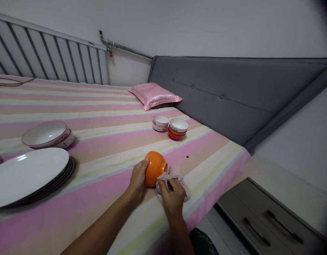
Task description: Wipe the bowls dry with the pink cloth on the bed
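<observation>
An orange bowl is tipped on its side above the striped bed sheet, its foot ring facing right. My left hand grips it from the left, with the thumb on the outer wall. In my right hand is a pale cloth, bunched in the fingers and pressed against the bowl near its foot. The bowl's inside is turned away from me. Beyond my hands stand a stack with a white bowl above orange and red bowls, and a smaller stack of white patterned bowls.
Large white plates are stacked at the left, with wide white bowls behind them. A pink pillow lies by the grey headboard. A small black object rests on the sheet. A drawer cabinet stands at the lower right.
</observation>
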The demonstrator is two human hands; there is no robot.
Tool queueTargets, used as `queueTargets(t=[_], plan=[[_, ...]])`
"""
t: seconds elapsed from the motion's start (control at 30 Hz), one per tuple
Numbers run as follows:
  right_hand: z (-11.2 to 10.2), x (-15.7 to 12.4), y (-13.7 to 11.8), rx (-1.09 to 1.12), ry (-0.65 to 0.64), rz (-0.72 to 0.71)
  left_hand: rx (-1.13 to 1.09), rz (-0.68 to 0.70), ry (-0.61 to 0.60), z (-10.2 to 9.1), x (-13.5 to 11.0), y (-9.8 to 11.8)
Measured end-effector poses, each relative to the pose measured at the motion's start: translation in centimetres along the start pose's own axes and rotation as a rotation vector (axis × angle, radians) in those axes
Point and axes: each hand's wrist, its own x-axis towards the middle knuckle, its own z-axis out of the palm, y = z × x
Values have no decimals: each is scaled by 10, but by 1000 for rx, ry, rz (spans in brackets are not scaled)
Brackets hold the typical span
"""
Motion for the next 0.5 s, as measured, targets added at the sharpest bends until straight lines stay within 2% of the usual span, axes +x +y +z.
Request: queueTargets(t=[0.1, 0.17, 0.43, 0.5], plan=[[1, -2, 1, -62, 47, -155, -22, -11, -28, 1, -2, 1], [3, -4, 0, -110, 61, -199, -37, -9, -45, 0, -2, 1], [5, -7, -6, -229, 95, -181, -42, 9, -76, 1, -2, 2], [4, -6, -7, -259, 103, -151, -25, 13, -26, 3, -4, 2]])
